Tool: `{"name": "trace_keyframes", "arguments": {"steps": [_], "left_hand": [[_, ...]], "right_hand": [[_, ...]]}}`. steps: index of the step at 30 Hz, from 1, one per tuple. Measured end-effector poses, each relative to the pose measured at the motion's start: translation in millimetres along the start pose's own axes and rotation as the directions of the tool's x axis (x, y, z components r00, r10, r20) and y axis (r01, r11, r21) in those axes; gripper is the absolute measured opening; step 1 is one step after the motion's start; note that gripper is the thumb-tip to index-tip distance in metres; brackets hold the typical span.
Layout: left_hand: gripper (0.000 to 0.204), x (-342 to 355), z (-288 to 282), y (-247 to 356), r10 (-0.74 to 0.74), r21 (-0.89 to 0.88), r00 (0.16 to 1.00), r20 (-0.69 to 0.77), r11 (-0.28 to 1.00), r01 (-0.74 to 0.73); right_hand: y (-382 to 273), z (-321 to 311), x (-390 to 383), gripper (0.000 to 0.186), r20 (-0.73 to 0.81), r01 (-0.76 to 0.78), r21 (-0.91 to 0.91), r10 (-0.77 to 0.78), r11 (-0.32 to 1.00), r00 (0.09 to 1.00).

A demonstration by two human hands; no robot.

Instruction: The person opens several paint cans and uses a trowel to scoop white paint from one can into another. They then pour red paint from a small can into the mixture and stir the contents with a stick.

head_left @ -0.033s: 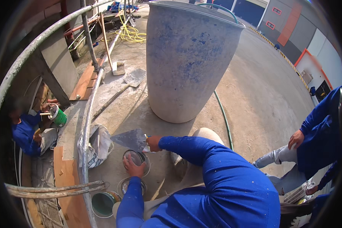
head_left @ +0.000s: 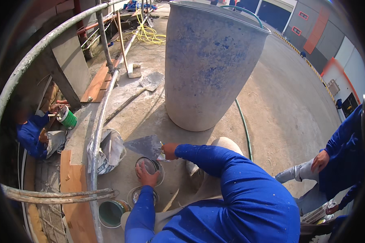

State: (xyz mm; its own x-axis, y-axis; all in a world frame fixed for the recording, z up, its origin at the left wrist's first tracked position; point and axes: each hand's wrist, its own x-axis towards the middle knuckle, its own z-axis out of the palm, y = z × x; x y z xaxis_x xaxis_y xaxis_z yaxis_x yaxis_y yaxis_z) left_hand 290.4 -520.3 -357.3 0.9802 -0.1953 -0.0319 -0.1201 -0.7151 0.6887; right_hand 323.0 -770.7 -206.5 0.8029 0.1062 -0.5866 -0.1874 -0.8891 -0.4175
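Note:
My right hand [head_left: 170, 151] is closed round the handle of a trowel. The trowel's flat grey pointed blade [head_left: 144, 146] reaches left, toward an open sack. Just below the blade stands a small bucket [head_left: 161, 178] with grey material inside. My left hand [head_left: 147, 175] grips this bucket at its rim, fingers reaching over the opening. Under my left forearm sits a second round bucket [head_left: 132, 196], partly covered by the sleeve. Nearer to me is a greenish bucket [head_left: 111, 213]. The white sack [head_left: 111, 152] lies crumpled left of my hands.
A tall, stained drum [head_left: 211, 69] stands ahead, with a green hose [head_left: 244, 129] beside it. Metal railing [head_left: 98, 141] runs along the left. Beyond it, a co-worker [head_left: 32, 135] holds a green bucket [head_left: 67, 118]. Another person [head_left: 340, 150] stands at right. A shovel [head_left: 127, 104] lies ahead.
The view has shifted slightly, so the surroundings sit a little further right. My hands keep their holds on the trowel and the bucket.

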Motion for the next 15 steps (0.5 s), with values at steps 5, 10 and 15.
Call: {"name": "trace_keyframes", "arguments": {"steps": [5, 10, 15], "left_hand": [[0.112, 16, -18, 5, -0.073, -0.03, 0.995, 0.063, 0.997, 0.075], [0.112, 12, -23, 17, -0.195, 0.001, 0.959, 0.206, 0.98, 0.199], [0.11, 19, -43, 22, -0.259, -0.018, 0.924, 0.281, 0.961, 0.275]], "right_hand": [[-17, -18, 4, 0.034, -0.071, 0.027, -0.102, -0.034, 0.994, 0.997], [-4, -10, 1, 0.039, -0.07, 0.002, -0.084, -0.008, 0.996, 0.997], [-23, -19, -3, 0.037, -0.039, -0.026, -0.039, 0.025, 0.999, 0.999]]}}
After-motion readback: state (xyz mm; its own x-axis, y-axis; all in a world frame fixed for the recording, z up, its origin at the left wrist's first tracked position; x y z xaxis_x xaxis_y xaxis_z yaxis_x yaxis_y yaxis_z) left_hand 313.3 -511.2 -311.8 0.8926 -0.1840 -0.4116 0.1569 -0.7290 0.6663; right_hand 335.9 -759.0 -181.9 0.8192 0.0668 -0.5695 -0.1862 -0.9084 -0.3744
